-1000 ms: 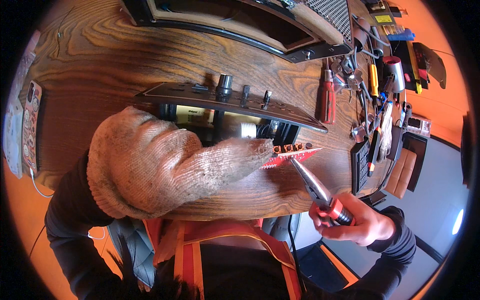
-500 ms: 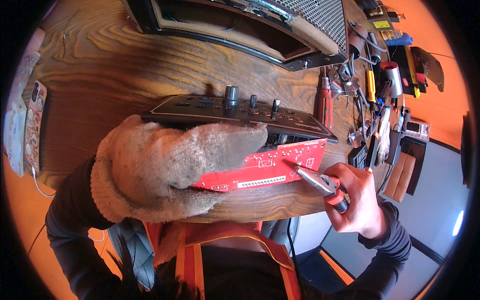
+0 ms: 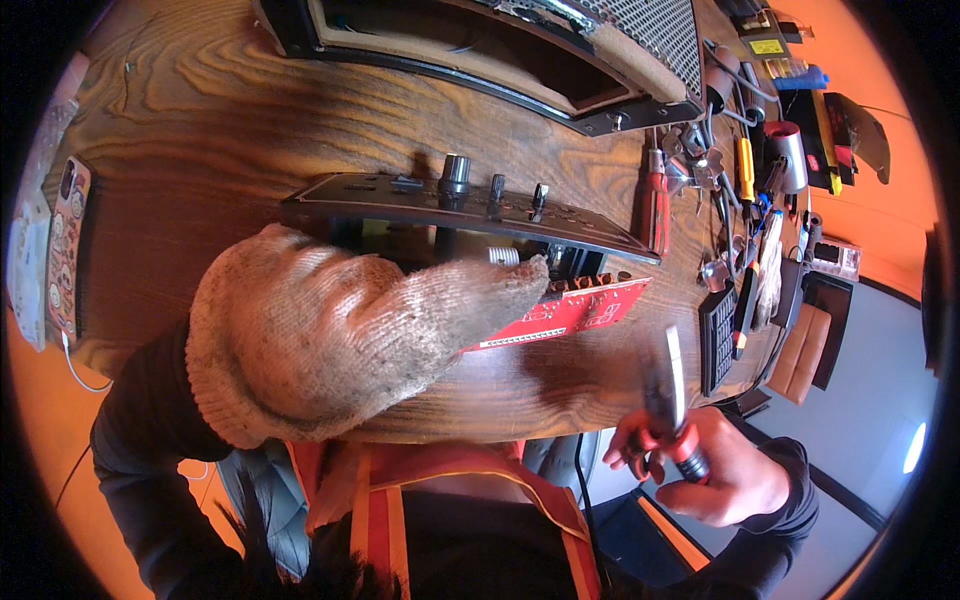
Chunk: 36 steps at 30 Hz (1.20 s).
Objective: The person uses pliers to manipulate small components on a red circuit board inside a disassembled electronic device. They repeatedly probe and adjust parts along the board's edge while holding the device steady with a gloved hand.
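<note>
My left hand (image 3: 325, 335) wears a grimy light knit glove and is closed on a red circuit board (image 3: 595, 308). The board stands tilted just behind a black control panel (image 3: 590, 233) with knobs on its top face. Between the panel and the board a gap shows components, some hidden by the glove. My bare right hand (image 3: 735, 475) grips pliers (image 3: 680, 440) with red and black handles, off the table's near edge. Their metal jaws are smeared by motion and point upward, apart from the board.
An open-backed speaker cabinet (image 3: 660, 45) with a mesh grille stands at the far side of the wooden table (image 3: 190, 130). A phone (image 3: 66, 245) on a cable lies at left. On the right are a red screwdriver (image 3: 656, 205), a yellow-handled tool (image 3: 743, 168) and several others.
My right hand has drawn the pliers away from the red board, down and toward me. The board has tipped, and the gap to the control panel looks wider.
</note>
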Motion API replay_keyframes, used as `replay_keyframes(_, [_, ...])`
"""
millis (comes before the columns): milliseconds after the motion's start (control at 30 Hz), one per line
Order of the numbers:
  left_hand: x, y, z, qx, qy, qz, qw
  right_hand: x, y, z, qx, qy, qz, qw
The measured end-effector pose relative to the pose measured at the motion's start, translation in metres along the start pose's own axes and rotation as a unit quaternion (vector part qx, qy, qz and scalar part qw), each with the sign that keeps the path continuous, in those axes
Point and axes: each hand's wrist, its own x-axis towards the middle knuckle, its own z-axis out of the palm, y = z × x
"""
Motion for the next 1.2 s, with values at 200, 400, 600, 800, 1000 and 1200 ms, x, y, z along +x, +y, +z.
replay_keyframes(200, [-0.003,0.002,-0.003,0.051,-0.039,-0.020,0.998,0.005,0.000,0.007,0.048,0.014,0.042,0.998])
replay_keyframes(400, [-0.006,0.000,-0.003,0.069,-0.031,-0.016,0.997,0.006,-0.004,0.003,0.021,0.005,0.034,0.999])
replay_keyframes(600, [-0.005,0.002,-0.001,0.096,-0.009,-0.001,0.995,0.006,-0.009,0.001,-0.002,0.013,0.049,0.999])
replay_keyframes(800, [-0.005,-0.002,0.009,0.185,0.038,0.066,0.980,0.006,-0.018,-0.005,-0.026,-0.009,0.128,0.991])
replay_keyframes(1000, [-0.012,0.001,-0.002,0.257,0.035,0.104,0.960,0.002,-0.019,-0.015,0.103,-0.076,0.152,0.980])
replay_keyframes(1200, [-0.007,-0.003,-0.007,0.148,0.109,0.131,0.974,0.017,0.017,-0.005,0.404,-0.258,0.109,0.871])
